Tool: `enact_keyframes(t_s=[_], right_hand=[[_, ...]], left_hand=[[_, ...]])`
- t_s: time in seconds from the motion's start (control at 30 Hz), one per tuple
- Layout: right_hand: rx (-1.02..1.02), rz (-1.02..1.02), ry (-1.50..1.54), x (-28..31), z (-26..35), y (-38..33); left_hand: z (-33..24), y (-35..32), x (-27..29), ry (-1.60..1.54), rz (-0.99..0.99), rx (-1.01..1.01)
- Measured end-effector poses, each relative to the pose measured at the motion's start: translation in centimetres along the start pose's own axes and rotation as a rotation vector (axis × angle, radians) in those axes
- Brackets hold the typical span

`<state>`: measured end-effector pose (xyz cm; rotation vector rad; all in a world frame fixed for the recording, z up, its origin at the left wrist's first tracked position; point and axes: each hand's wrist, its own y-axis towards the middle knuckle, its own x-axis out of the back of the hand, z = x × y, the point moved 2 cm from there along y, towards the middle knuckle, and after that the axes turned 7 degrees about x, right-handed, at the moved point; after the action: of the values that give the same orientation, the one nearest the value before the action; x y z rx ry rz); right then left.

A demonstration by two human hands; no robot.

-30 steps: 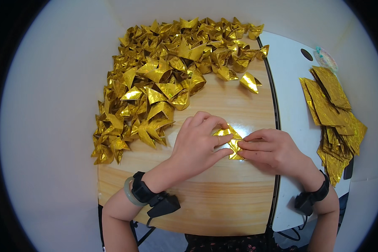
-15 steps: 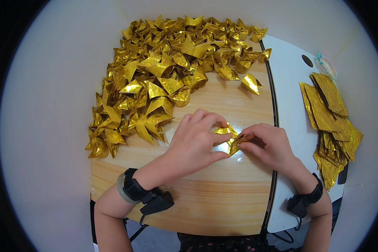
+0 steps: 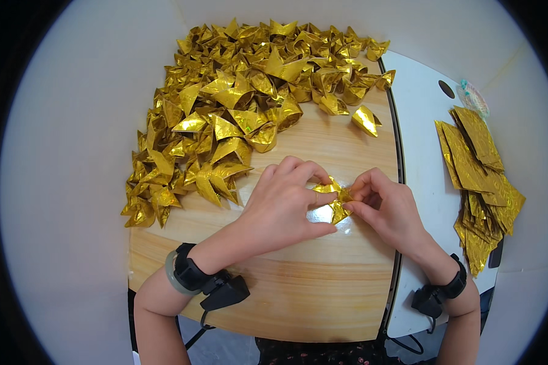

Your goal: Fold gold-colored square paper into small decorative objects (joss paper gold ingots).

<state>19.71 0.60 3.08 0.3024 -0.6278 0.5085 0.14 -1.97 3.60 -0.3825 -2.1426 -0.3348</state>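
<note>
A small piece of gold foil paper [image 3: 339,212], partly folded, lies on the wooden tabletop between my hands. My left hand [image 3: 283,198] holds it down from the left, fingers curved over it and the thumb at its near edge. From the right, my right hand [image 3: 388,205] pinches the paper's right corner between thumb and fingertips. Part of the fold is hidden by my fingers. Beyond my hands, a single folded gold paper ingot [image 3: 365,121] rests apart from a large heap of the same gold ingots [image 3: 234,97].
To the right, a white table [image 3: 421,137] adjoins the wooden tabletop [image 3: 286,304] along a dark seam. On it lies a fanned stack of flat gold paper pieces [image 3: 478,158]. Black devices with cables [image 3: 225,294] are strapped to both wrists. Pale walls surround the tables.
My right hand has risen slightly, and its pinch has shifted on the paper's right corner. My left thumb has slid a little to the right along the near edge.
</note>
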Motion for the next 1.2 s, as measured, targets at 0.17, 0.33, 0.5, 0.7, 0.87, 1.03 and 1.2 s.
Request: enact_keyframes(t_s=[0.17,0.33,0.5,0.7,0.87,1.03,1.2], right_hand=[[-0.013,-0.002,0.011,-0.1,-0.1,0.1],[-0.023,-0.004,0.003,-0.1,-0.1,0.2],[-0.032,-0.012,-0.017,-0.2,-0.3,0.1],[-0.033,-0.003,-0.004,-0.1,-0.3,0.2],[-0.042,-0.006,0.018,-0.3,-0.4,0.3],[-0.048,-0.019,0.022,-0.2,-0.7,0.3],[-0.099,0.003,-0.022,0.0,-1.0,0.4]], left_hand=[[0.1,0.1,-0.6,-0.008,-0.071,0.026],[0.0,0.1,-0.9,0.005,-0.127,-0.001],[-0.3,0.1,-0.8,0.020,-0.100,0.020],[-0.2,-0.1,-0.9,0.021,-0.111,0.024],[-0.4,0.0,-0.8,0.017,-0.095,0.078],[-0.5,0.2,-0.6,0.062,-0.102,-0.020],[-0.4,0.3,-0.5,0.078,-0.063,-0.083]])
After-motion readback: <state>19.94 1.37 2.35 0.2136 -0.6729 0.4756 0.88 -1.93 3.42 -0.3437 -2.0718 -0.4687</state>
